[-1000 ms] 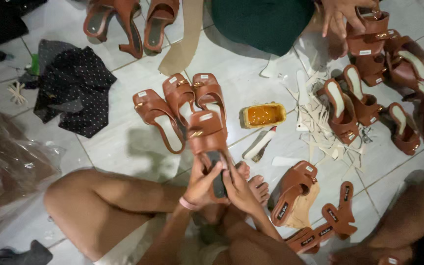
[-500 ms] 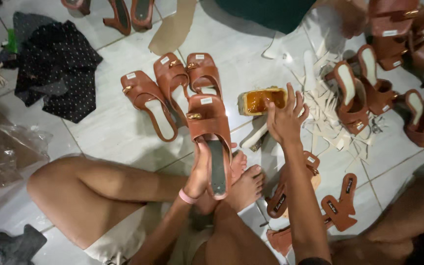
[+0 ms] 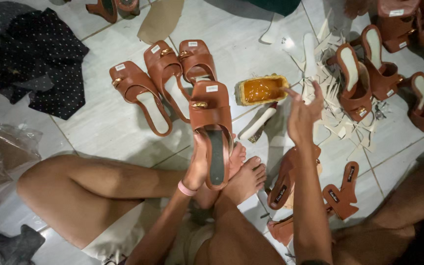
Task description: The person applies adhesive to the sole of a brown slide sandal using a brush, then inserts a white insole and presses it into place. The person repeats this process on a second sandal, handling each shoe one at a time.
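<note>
**K:** Sandal [image 3: 212,122] sat upright in the left hand [image 3: 197,164], sole side facing the camera, above the crossed feet [image 3: 244,174]. Left grip was clamped round the heel end, fingers pinching the edge of the dark insole.

**R:** Right hand?

**K:** Right hand [image 3: 301,115] was off the sandal, fingers spread, holding nothing. It hovered just beside the yellow glue tub [image 3: 262,90] on the tiled floor [image 3: 99,127], fingertips near its rim; contact couldn't be told.

**R:** Brush?

**K:** White-handled tool [image 3: 257,125] lay on the floor below the tub, between tub and feet. Looked like the applicator, not certain.

**R:** Anything in the way?

**K:** Three matching brown sandals [image 3: 163,81] lay in a row left of the tub, pale offcut strips [image 3: 330,103] right of it, loose insoles [image 3: 342,191] near the right forearm.

**R:** Advice for the step?

**K:** My read: keep the left grip low on the heel so the footbed stays exposed, hold the sandal steady over the feet, and keep glue thin and away from the gold buckle [image 3: 199,104].
</note>
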Available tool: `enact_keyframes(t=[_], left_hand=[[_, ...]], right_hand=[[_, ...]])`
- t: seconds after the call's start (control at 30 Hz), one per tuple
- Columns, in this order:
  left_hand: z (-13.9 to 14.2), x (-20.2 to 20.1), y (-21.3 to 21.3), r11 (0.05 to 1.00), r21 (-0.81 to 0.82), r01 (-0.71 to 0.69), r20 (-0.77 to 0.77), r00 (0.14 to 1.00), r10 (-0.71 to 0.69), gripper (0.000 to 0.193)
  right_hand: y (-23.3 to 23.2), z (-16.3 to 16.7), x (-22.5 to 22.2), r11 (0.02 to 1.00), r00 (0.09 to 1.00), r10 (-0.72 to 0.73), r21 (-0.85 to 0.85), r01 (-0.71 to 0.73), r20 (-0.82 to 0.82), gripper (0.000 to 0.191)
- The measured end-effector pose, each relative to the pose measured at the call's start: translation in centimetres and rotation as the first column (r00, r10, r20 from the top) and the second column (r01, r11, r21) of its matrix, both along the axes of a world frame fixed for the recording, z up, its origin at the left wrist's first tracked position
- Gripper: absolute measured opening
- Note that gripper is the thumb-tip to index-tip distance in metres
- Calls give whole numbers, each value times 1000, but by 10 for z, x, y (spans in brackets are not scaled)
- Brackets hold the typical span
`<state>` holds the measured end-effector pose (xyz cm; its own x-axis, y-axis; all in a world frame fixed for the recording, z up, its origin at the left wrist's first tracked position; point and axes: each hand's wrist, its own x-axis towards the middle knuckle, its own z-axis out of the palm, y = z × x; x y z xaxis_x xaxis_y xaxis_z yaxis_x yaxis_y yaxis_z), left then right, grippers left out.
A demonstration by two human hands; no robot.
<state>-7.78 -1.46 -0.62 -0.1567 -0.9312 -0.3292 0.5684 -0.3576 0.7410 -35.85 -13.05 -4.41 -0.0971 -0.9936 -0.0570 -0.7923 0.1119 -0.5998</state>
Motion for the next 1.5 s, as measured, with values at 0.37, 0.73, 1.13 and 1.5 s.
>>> enact_keyframes(t=[0.37,0.73,1.13,1.5], left_hand=[[-7,-10,1,992,96,-84,-650,749,126,93],[30,11,5,991,94,-93,-55,994,98,101],[27,8,9,997,-23,-71,182,981,74,104],[32,10,10,995,-91,-34,250,967,56,95]], right_hand=[[23,28,-77,898,564,62,-293,328,823,68],[137,86,151,979,644,135,1,-205,753,66],[106,97,162,944,927,328,-108,-313,181,73],[106,96,156,920,931,363,-165,-356,19,58]])
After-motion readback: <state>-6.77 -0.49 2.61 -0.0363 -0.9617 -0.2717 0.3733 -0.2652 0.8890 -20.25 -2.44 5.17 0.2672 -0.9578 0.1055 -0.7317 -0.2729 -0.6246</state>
